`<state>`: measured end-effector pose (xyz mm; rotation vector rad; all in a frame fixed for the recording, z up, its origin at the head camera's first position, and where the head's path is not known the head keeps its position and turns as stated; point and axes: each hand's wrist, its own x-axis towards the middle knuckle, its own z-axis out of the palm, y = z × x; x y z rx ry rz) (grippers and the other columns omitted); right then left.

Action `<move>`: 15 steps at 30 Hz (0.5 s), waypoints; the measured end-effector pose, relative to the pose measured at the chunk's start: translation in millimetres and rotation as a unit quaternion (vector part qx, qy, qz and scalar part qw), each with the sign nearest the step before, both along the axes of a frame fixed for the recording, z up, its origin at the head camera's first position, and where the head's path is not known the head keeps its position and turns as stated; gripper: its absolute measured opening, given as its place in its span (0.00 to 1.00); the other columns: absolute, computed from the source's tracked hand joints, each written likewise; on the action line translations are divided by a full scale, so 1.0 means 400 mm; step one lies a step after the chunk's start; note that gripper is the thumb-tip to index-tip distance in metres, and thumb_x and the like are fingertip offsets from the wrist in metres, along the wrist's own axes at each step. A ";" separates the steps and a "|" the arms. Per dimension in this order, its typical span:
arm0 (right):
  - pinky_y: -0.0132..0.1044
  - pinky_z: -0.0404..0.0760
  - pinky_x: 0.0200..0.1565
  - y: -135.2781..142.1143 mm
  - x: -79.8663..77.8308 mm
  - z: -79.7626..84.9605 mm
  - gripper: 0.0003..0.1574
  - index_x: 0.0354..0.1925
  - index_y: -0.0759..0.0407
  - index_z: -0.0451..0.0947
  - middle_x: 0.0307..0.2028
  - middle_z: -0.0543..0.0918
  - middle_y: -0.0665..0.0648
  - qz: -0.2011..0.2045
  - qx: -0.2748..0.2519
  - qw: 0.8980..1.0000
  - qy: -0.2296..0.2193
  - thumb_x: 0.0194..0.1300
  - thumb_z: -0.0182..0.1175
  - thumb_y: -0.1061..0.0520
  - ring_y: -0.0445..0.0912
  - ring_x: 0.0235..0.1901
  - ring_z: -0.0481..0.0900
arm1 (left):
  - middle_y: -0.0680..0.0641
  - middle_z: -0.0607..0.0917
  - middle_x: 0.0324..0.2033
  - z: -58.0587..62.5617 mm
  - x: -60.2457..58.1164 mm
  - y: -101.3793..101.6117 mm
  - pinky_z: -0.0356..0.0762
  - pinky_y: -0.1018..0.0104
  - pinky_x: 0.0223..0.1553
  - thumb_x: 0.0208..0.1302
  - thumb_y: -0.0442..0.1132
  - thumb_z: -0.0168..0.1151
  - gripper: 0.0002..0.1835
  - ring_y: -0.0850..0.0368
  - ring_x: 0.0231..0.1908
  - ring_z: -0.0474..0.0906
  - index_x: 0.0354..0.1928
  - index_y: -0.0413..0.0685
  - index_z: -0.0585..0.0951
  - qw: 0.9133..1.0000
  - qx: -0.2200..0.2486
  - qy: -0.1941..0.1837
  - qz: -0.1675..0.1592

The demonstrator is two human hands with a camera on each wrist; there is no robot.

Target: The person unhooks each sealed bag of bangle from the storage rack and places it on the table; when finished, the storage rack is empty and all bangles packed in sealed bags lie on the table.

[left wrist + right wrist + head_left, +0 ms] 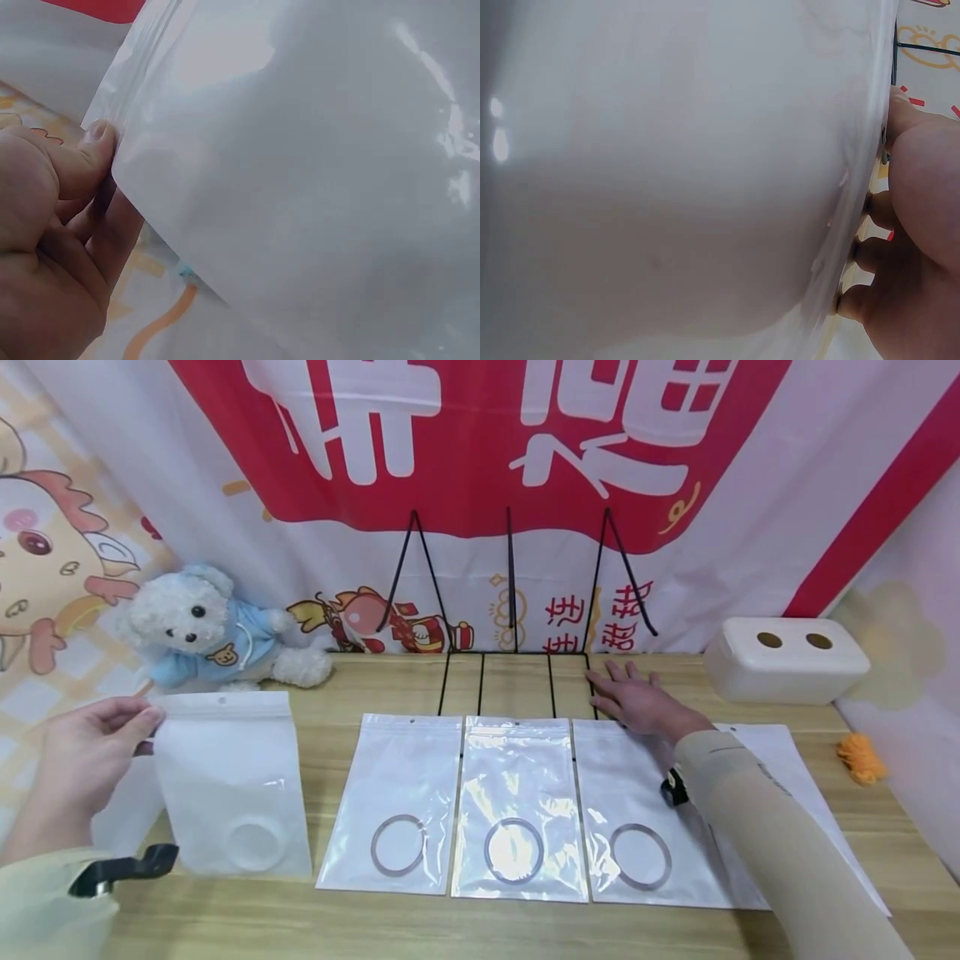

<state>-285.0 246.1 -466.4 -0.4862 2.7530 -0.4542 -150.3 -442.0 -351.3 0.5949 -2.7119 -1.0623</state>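
My left hand [86, 760] pinches the upper left corner of a white zip bag [225, 768], thumb in front. A round outline shows low in that bag, and another pale bag partly hides behind it. In the left wrist view the thumb [94, 154] presses by the zip strip. On the table lie several more bags in a row: a left bag [408, 777], a middle bag [517, 777] and a right bag [622, 777], each with a thin ring. My right hand [637, 702] reaches past the top edge of the right bag, fingers spread beside the black wire rack [517, 653].
A white teddy bear [183, 614] in a blue hoodie leans at the back left. At the back right stands a white box [787, 672] with two round holes, and an orange tuft [861, 758] lies near it. My right sleeve [780, 827] crosses the rightmost bag [817, 810].
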 end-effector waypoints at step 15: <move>0.79 0.27 0.78 0.002 -0.004 -0.003 0.40 0.88 0.45 0.48 0.87 0.37 0.68 -0.004 0.000 1.000 -0.007 0.88 0.42 0.37 0.76 0.84 0.31 | 0.29 0.84 0.59 -0.144 -0.135 0.047 0.87 0.73 0.34 0.85 0.40 0.54 0.21 0.73 0.32 0.80 0.67 0.30 0.79 0.997 -0.018 -0.058 -0.044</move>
